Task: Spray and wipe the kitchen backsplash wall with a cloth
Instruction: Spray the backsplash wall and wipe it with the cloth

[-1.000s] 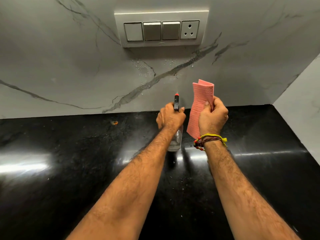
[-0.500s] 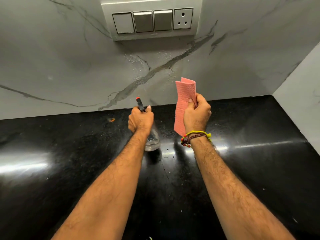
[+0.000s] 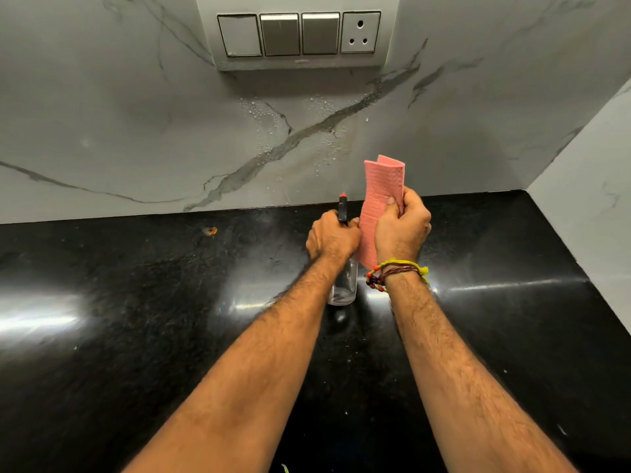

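Observation:
My left hand (image 3: 333, 238) grips a clear spray bottle (image 3: 343, 285) with a black head and red nozzle tip, held upright just above the black countertop (image 3: 136, 319). Close beside it, my right hand (image 3: 401, 230) holds a folded pink cloth (image 3: 382, 189) upright, thumb pressed on its front. The white marble backsplash (image 3: 119, 114) stands behind both hands. Small water droplets speckle it below the switch panel, around the dark vein.
A grey switch panel (image 3: 297, 35) with three switches and a socket is mounted on the wall above the hands. A side wall (image 3: 587, 216) closes the corner on the right. A small orange speck (image 3: 210, 230) lies on the counter near the wall.
The spray bottle and my left hand have come back to the right, next to the cloth, and the bottle stands upright again. The view has shifted a little.

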